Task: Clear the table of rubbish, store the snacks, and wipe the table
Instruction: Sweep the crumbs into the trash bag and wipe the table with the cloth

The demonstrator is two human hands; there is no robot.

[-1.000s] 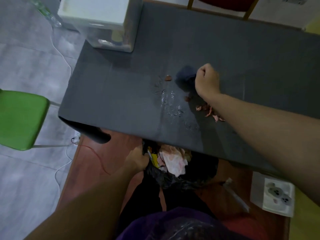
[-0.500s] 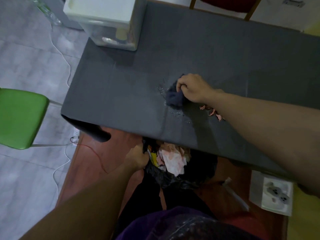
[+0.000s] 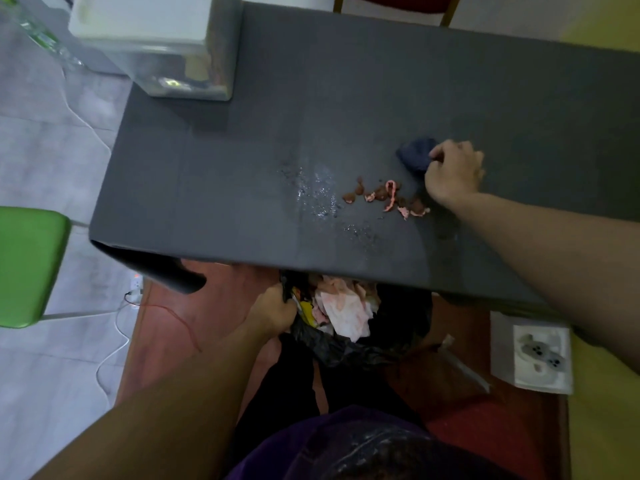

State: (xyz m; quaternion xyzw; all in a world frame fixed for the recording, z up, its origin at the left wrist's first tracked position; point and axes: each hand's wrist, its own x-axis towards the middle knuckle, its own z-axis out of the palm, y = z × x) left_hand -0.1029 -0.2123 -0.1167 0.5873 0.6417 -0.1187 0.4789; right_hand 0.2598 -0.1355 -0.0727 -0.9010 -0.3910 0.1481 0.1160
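Note:
My right hand [image 3: 453, 173] is shut on a dark blue cloth [image 3: 417, 154] pressed on the grey table [image 3: 242, 161], right of centre. Just left of and below the hand lie pink and brown scraps [image 3: 388, 195] in a small heap, with a patch of wet specks [image 3: 317, 194] further left. Under the table's near edge, my left hand [image 3: 273, 311] grips the rim of a black rubbish bag [image 3: 332, 344]. The bag hangs open below the edge and holds crumpled pink-stained tissue [image 3: 346, 306] and a yellow wrapper.
A clear storage box with a white lid [image 3: 156, 39] stands at the table's far left corner. A green chair [image 3: 27, 265] is on the left, a red chair [image 3: 398, 1] beyond the far edge. A white socket box [image 3: 531, 356] sits at lower right. Cables trail on the floor.
My right hand moved with the cloth from the wet patch to the right and slightly away from me. The scraps it covered are now exposed in a heap. The left hand kept its grip on the bag.

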